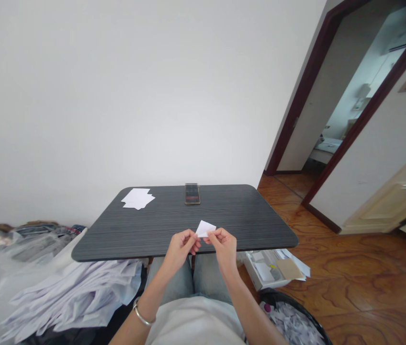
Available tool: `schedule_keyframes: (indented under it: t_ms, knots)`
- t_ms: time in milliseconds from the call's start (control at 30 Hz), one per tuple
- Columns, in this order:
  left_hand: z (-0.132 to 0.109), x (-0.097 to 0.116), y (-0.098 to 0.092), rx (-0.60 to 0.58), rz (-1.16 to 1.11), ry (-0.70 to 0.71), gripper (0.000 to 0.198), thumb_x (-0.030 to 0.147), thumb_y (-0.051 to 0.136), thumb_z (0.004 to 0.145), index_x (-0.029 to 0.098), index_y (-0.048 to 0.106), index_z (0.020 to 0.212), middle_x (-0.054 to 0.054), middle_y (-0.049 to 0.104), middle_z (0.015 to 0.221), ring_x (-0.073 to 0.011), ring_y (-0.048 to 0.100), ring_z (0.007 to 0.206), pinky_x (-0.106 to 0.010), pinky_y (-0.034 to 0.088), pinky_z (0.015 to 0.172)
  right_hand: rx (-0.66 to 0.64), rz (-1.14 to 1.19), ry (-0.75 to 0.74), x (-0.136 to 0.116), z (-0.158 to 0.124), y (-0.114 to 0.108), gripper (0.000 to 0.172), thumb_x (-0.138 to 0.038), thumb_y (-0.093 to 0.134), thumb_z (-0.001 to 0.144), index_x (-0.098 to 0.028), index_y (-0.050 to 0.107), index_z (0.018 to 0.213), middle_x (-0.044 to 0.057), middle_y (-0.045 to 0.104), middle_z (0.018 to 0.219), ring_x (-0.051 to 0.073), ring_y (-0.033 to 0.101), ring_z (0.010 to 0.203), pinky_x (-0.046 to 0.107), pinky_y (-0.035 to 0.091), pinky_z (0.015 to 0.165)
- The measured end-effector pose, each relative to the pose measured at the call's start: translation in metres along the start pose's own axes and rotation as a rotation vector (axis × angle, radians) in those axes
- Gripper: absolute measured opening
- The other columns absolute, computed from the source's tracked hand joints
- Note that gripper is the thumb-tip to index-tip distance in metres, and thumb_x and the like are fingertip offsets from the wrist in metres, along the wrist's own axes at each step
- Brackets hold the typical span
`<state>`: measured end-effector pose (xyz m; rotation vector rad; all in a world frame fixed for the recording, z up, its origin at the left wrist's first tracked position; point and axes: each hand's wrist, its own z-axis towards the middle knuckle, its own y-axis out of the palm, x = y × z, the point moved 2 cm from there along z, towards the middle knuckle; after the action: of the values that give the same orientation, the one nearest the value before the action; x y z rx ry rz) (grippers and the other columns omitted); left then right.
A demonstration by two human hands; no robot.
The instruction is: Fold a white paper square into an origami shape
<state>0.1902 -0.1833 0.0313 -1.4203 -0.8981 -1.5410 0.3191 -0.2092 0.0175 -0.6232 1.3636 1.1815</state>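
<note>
A small piece of white paper [206,227] is held up over the table's near edge, its lower part between my fingers. It looks folded, though the fold is too small to make out clearly. My left hand [183,242] pinches its left corner with thumb and forefinger. On the other side my right hand [223,241] grips the lower right part the same way. Further back on the left of the dark table [152,235] lies a loose pile of white paper sheets [138,198].
A phone [192,193] lies at the table's back edge, by the white wall. Below right are a white box [260,270] of papers and a black bin [296,321] full of paper scraps. Stacked white sheets or cloth [81,292] and plastic bags sit at the left.
</note>
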Motion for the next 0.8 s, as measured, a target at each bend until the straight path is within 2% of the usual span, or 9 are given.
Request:
schedule_keyframes:
  t_ms: [267, 400, 600, 800]
  knots:
    - [0.0, 0.0001, -0.0034, -0.056, -0.053, -0.019, 0.035, 0.045, 0.053, 0.074, 0.01, 0.058, 0.072, -0.004, 0.06, 0.06, -0.0098, 0.053, 0.05, -0.021, 0.043, 0.046, -0.004, -0.003, -0.013, -0.0004, 0.0018, -0.001, 0.02, -0.031, 0.065, 0.067, -0.016, 0.056, 0.058, 0.0, 0.063, 0.053, 0.015, 0.06, 0.052, 0.025, 0.048, 0.054]
    - [0.0002, 0.0016, -0.0065, -0.039, -0.084, -0.033, 0.037, 0.048, 0.05, 0.075, 0.011, 0.057, 0.071, -0.004, 0.06, 0.062, -0.0104, 0.054, 0.051, -0.021, 0.043, 0.045, -0.004, 0.004, -0.002, -0.0017, 0.0011, -0.0002, 0.021, -0.033, 0.067, 0.064, -0.016, 0.056, 0.057, 0.0, 0.063, 0.052, 0.016, 0.061, 0.051, 0.026, 0.048, 0.053]
    - [0.0014, -0.0037, -0.0005, -0.055, 0.02, -0.021, 0.031, 0.043, 0.058, 0.071, 0.013, 0.052, 0.065, 0.001, 0.056, 0.056, -0.0085, 0.049, 0.046, -0.018, 0.038, 0.042, -0.041, -0.018, 0.011, -0.0052, -0.0035, 0.004, 0.022, -0.034, 0.068, 0.063, -0.017, 0.056, 0.057, 0.0, 0.063, 0.052, 0.016, 0.061, 0.051, 0.026, 0.048, 0.052]
    - [0.0003, -0.0064, 0.0025, -0.055, -0.001, -0.017, 0.03, 0.042, 0.056, 0.073, 0.014, 0.052, 0.067, 0.002, 0.055, 0.055, -0.0078, 0.048, 0.045, -0.018, 0.037, 0.042, -0.033, 0.026, 0.034, -0.0039, -0.004, 0.0053, 0.022, -0.032, 0.069, 0.062, -0.017, 0.053, 0.058, 0.0, 0.064, 0.054, 0.015, 0.061, 0.05, 0.025, 0.048, 0.051]
